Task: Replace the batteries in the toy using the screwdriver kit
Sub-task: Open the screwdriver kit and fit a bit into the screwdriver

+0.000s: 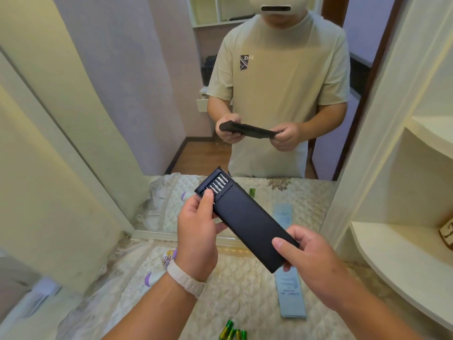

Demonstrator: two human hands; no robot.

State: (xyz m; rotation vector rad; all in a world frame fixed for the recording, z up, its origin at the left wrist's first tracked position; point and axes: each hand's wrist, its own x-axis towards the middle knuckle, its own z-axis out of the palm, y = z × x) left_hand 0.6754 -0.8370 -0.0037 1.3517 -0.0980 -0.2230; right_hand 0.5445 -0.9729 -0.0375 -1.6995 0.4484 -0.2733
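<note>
left hand [196, 231]: grip pinches the far-left end of the screwdriver kit [247, 222], thumb on the tray slid partly out, silver bits [218, 184] showing. kit held tilted above the table [245, 290] middle. green batteries [232, 333] lie at the near edge. right hand [308, 261]: grip closed round the kit's near-right end.

Both bare forearms ran in from the lower edge of the view and converged toward the middle, with the hands held apart in front of the body. The left hand [197, 231], with a pale band [187, 278] round its wrist, pressed its thumb on the upper end of the screwdriver kit [247, 222], fingers curled beneath. The right hand [310, 260] gripped the lower end, thumb on top and fingertips wrapped underneath.
</note>
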